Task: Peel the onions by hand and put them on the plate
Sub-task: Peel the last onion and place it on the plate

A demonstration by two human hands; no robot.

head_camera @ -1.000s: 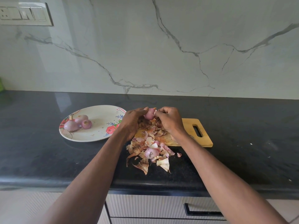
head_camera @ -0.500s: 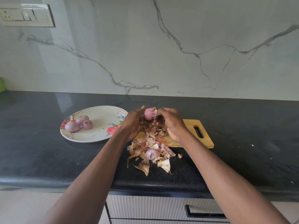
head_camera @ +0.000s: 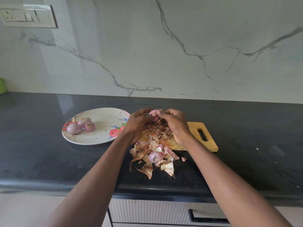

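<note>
We count three peeled pink onions (head_camera: 81,126) on the round floral plate (head_camera: 101,136), left of centre. A fourth small pink onion (head_camera: 154,114) sits mid-frame, left hand (head_camera: 139,125) and right hand (head_camera: 174,123) both clamped on it, peeling unfinished.

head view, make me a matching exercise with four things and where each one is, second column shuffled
Things:
1. three peeled onions
2. onion being peeled
3. pile of onion skins
4. switch panel

Places:
a. on the marble wall
b. on the floral plate
c. between both hands, above the wooden cutting board
d. on the black counter's near edge

Pairs: 1-b, 2-c, 3-d, 4-a
</note>
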